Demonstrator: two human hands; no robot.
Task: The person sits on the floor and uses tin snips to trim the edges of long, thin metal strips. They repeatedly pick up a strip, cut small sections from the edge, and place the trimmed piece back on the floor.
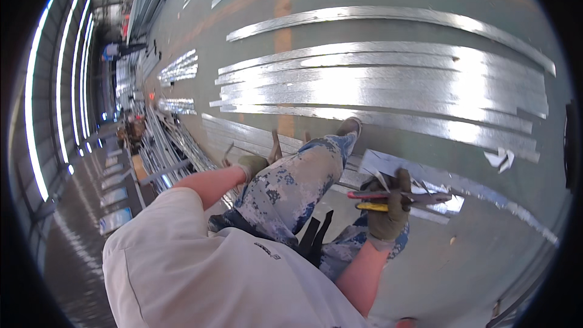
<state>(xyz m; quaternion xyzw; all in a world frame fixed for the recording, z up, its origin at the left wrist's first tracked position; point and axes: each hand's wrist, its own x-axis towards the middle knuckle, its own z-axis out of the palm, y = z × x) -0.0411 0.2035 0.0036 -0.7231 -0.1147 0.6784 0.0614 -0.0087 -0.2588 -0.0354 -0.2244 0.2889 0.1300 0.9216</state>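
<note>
My right hand, in an olive work glove, is closed round a pair of pliers held out over the floor beside my leg. A red grip and a yellow grip stick out on the left of the fist, and the dark metal jaws point right. My left hand, also gloved, is by my bent knee. Its fingers are mostly hidden, so what it touches cannot be made out. Brown upright pieces stand just beyond it. Under and past the right hand lie shiny sheet-metal pieces on the floor.
Long bright metal strips lie side by side on the green floor, with one longer strip farther off. A crumpled white scrap is at right. Metal profiles are heaped at left. A person stands far back.
</note>
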